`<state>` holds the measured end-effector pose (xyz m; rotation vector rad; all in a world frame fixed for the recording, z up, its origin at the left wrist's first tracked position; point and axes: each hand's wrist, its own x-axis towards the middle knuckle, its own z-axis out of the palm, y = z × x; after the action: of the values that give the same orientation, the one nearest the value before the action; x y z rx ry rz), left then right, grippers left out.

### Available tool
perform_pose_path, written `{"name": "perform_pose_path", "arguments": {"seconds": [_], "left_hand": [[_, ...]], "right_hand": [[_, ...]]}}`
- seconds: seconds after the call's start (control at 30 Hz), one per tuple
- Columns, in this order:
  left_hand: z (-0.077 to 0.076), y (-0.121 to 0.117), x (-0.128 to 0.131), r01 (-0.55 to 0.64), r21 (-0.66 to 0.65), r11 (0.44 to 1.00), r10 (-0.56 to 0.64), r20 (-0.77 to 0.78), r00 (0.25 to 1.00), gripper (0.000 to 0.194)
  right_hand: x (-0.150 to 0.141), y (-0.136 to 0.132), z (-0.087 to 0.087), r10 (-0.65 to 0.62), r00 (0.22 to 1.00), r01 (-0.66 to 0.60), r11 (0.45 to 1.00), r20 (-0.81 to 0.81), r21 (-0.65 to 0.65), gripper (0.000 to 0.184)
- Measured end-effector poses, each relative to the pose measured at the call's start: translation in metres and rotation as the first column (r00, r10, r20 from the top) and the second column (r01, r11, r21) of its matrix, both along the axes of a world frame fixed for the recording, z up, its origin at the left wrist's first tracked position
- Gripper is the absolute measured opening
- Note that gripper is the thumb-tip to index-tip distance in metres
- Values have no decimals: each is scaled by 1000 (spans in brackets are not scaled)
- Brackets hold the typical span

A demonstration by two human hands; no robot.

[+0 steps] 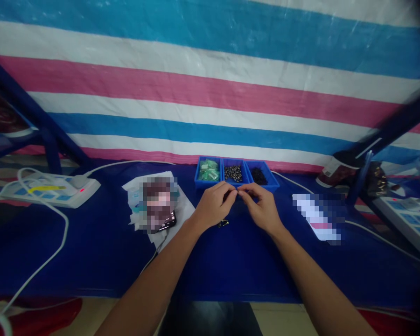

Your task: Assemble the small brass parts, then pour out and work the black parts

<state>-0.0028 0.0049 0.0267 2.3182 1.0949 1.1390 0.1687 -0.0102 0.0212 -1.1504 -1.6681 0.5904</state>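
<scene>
My left hand [213, 204] and my right hand [262, 205] meet over the blue table cover, fingertips pinched together just in front of three small blue bins. What the fingers hold is too small to make out. The left bin [207, 171] holds green parts, the middle bin [233, 173] holds small dark metal pieces, and the right bin [259, 176] holds black pieces. A small dark part [223, 224] lies on the cover below my left hand.
A white power strip [52, 191] with cables lies at the left. A phone on white paper [161, 210] sits left of my hands. Another power strip [406, 214] and a blue frame leg [364, 175] stand at the right. A striped tarp hangs behind.
</scene>
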Motion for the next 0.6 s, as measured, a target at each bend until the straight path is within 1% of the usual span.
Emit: {"name": "perform_pose_path", "arguments": {"seconds": [0.07, 0.17, 0.2, 0.23, 0.3, 0.33, 0.37, 0.4, 0.43, 0.47, 0.5, 0.53, 0.6], "left_hand": [[0, 0, -1, -39, 7, 999, 39, 22, 999, 26], [1, 1, -4, -146, 23, 989, 144, 85, 986, 28], [2, 2, -5, -182, 25, 983, 179, 99, 979, 28], [2, 3, -7, -216, 24, 976, 213, 104, 972, 28], [2, 5, -9, -275, 22, 961, 272, 89, 958, 28], [2, 6, -9, -300, 23, 954, 298, 75, 952, 28], [2, 6, -9, -322, 25, 946, 320, 60, 945, 27], [1, 7, -10, -342, 28, 939, 340, 47, 939, 26], [1, 7, -9, -357, 30, 933, 356, 36, 934, 26], [0, 8, -9, -370, 33, 929, 369, 28, 929, 25], [-1, 8, -9, -379, 35, 925, 379, 22, 925, 24], [-2, 9, -9, -387, 36, 922, 386, 17, 922, 23], [-3, 9, -9, -398, 39, 917, 398, 5, 917, 22]], "right_hand": [[1, -1, 2, 18, 1000, -18, 999, 8, -45, 21], [3, 0, 1, 67, 998, -63, 984, 17, -168, 35], [3, 1, 0, 82, 997, -79, 975, 8, -209, 38], [4, 3, -2, 84, 996, -87, 967, -22, -240, 38], [5, 7, -7, 35, 993, -63, 961, -110, -268, 28], [6, 9, -9, -12, 989, -29, 962, -149, -270, 32], [7, 11, -11, -59, 985, 13, 963, -164, -271, 45], [8, 12, -13, -94, 985, 51, 961, -145, -273, 54], [10, 13, -14, -108, 990, 79, 958, -91, -275, 55], [11, 12, -14, -100, 995, 91, 958, -18, -273, 48], [12, 12, -14, -63, 996, 77, 959, 59, -272, 37], [12, 10, -13, -1, 991, 37, 961, 131, -274, 27], [9, 5, -11, 165, 955, -93, 955, 245, -280, 17]]}}
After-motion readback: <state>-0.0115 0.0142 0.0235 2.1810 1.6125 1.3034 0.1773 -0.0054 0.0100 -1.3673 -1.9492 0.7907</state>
